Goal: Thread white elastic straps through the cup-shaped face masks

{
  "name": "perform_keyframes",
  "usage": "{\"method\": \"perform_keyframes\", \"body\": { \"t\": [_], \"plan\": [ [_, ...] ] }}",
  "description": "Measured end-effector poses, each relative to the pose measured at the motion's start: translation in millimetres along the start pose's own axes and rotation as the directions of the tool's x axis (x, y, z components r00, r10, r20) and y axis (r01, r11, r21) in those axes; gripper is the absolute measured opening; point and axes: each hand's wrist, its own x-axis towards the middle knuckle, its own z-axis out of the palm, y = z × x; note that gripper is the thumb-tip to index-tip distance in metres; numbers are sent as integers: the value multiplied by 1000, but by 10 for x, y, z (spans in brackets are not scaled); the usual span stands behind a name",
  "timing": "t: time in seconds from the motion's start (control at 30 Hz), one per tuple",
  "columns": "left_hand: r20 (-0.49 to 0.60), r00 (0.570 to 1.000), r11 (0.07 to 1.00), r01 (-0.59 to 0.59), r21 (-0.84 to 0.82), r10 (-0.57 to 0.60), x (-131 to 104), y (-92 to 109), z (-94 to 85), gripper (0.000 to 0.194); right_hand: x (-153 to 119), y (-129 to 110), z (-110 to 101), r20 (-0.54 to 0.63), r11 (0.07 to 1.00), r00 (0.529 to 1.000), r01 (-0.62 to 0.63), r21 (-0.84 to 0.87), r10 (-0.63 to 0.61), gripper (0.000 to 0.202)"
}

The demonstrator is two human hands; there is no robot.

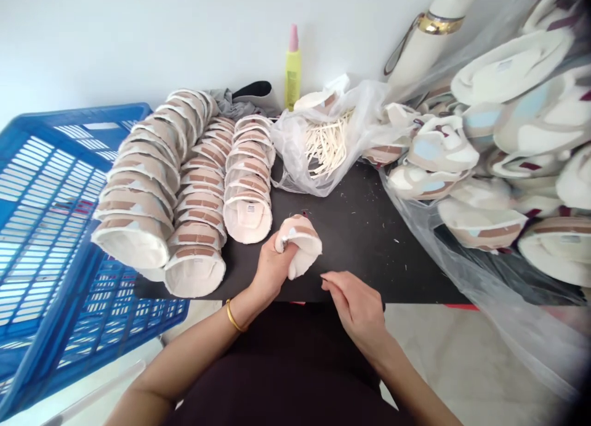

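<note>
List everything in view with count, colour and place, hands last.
Table: one, black, centre
Crates: count unclear, blue, left
Nested fabric pieces: three rows, cream and brown, left on the table
Grey cloth: behind the rows
Bottle: one, yellow, pink cap, back
Strips: many, cream, in a clear bag
Banded cylinder: one, cream and gold, back right
Loose pieces: many, cream, brown and blue, right, among clear plastic
Wall: pale, behind
Left hand: gold bracelet, holding one cream-brown piece
Right hand: beside it, fingertips together
</note>
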Motion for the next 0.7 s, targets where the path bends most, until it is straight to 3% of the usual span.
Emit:
{"method": "perform_keyframes", "body": {
  "t": [0.1,0.2,0.33,0.43,0.5,0.6,0.67,0.7],
  "plan": [
    [85,994,980,82,-180,-67,22,85,-36,41,-97,-29,-97,23,999,1000,-2,40,1,23],
    [179,977,946,166,-278,-119,10,138,-41,35,-185,-30,-115,69,994,994,91,-63,-86,22],
    [170,981,964,136,-230,-98,-51,119,1,35,-152,-5,-79,150,917,956,284,-279,-250,36],
    [173,980,972,129,-195,-95,-119,66,16,40,5,27,-85,201,859,956,284,-427,-216,48],
    [238,967,979,126,-160,-86,-156,42,-16,42,133,47,-123,207,840,962,259,-476,-179,47],
    [370,913,981,191,-20,-170,-178,61,-148,53,325,75,-253,272,895,953,233,-379,-133,38],
    [374,894,969,210,134,-245,-173,124,-272,65,454,102,-384,380,972,922,147,-181,-69,30],
    [342,907,962,183,205,-245,-168,172,-332,69,517,122,-452,454,995,891,68,-67,-30,26]
  ]
}}
